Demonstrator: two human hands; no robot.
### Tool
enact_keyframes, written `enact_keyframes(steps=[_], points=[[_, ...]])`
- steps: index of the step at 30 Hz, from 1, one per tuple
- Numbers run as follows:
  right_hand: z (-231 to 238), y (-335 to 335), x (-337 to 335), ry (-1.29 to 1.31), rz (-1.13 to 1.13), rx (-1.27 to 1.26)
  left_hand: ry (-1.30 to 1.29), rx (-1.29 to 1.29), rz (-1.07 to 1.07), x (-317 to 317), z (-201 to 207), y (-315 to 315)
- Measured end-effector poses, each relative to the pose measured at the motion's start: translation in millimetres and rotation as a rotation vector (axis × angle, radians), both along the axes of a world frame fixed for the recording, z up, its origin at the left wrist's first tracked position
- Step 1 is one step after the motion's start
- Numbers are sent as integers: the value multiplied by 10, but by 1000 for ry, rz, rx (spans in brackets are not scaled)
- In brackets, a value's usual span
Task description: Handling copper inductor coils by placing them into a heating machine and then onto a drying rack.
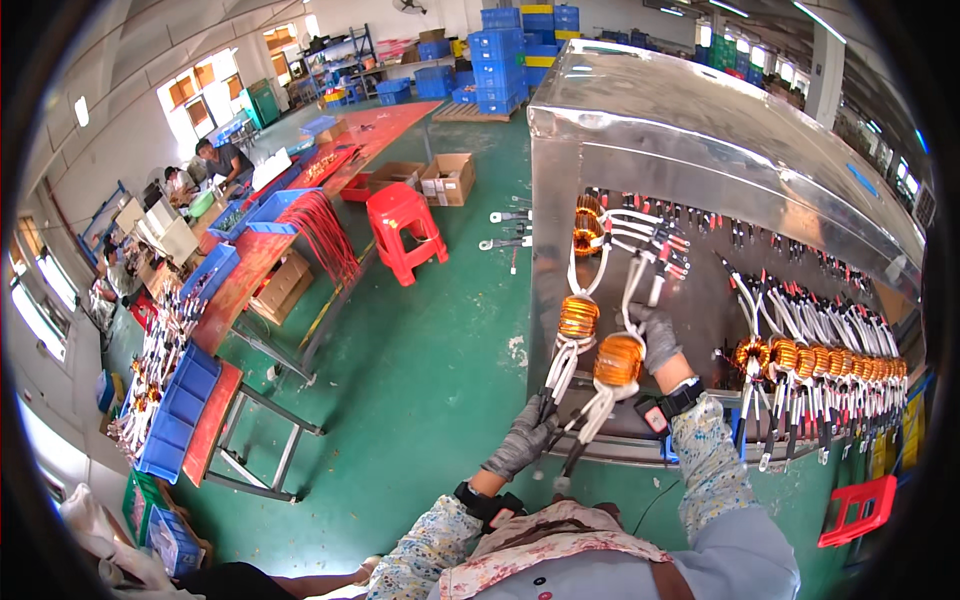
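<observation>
My right hand [657, 338], in a grey glove, is closed around the white leads just above a copper-wound toroidal coil [619, 360]. That coil hangs at the near edge of the metal cabinet, its lower leads pointing down toward me. My left hand [524, 440], also gloved, closes on the dark ends of white leads [563, 368] running down from a second coil [579, 318]. Its fingertips are partly hidden. Farther in, a third coil [587, 225] lies by the cabinet's left side with its leads spread to the right.
A long row of similar coils [825, 361] lines the cabinet's right side. The shiny metal hood [720, 95] overhangs the work surface. A red stool [405, 232] stands left, beside a red table [385, 125] with blue bins. People sit beyond it. Another red stool [858, 511] is at lower right.
</observation>
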State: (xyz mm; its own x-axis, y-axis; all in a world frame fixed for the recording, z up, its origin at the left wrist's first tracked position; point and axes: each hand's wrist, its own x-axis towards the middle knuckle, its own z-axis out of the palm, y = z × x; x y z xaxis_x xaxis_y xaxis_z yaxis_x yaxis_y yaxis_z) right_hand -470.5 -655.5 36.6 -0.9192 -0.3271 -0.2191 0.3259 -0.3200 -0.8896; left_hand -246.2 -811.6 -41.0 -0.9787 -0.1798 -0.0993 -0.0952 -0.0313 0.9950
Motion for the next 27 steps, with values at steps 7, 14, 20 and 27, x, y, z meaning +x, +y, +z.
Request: enact_keyframes(steps=[7, 14, 20, 27], points=[[139, 72, -39, 128, 94, -40, -17, 183, -65, 37, 222, 15], [174, -69, -666, 419, -76, 257, -153, 147, -98, 136, 461, -22], [-366, -86, -426, 19, 71, 57, -66, 206, -22, 519, 225, 91], [-378, -11, -381, -25, 148, -44, -101, 3, 39, 574, 168, 166]])
